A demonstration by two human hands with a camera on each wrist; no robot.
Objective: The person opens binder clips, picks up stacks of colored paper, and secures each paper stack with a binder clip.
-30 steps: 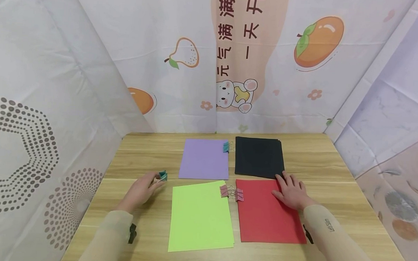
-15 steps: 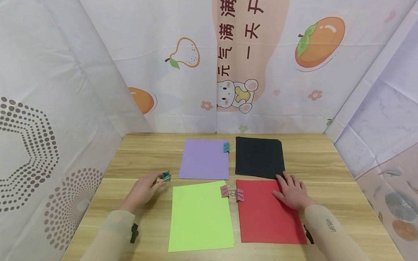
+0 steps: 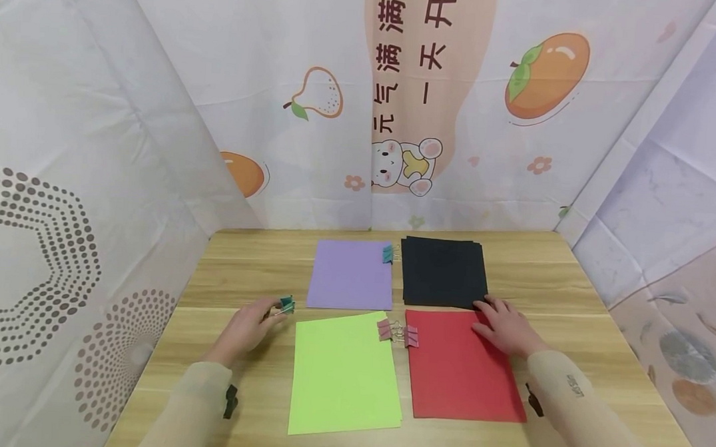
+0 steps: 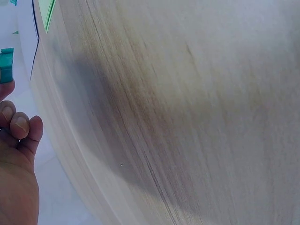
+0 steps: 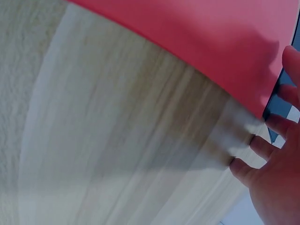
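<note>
My left hand (image 3: 247, 327) pinches a teal binder clip (image 3: 286, 305) by its wire handles, left of the purple paper (image 3: 350, 276). In the left wrist view this teal clip (image 4: 6, 65) stands beyond the fingertips. My right hand (image 3: 509, 328) lies with spread fingers at the near right corner of the black paper stack (image 3: 444, 274) and over the upper right of the red paper (image 3: 460, 368). A second teal binder clip (image 3: 388, 253) is on the purple paper's upper right edge. Pink binder clips grip the green paper (image 3: 345, 376) and the red paper.
The four-coloured papers lie on a wood-grain table (image 3: 254, 392). One pink clip (image 3: 385, 329) and another pink clip (image 3: 411, 336) face each other, their wire handles meeting. A printed curtain (image 3: 337, 156) hangs behind the table, with cloth at both sides.
The black sheets have shifted, their edges now more fanned at the far left corner. My right hand has drawn slightly right. My left hand has moved slightly right with the clip.
</note>
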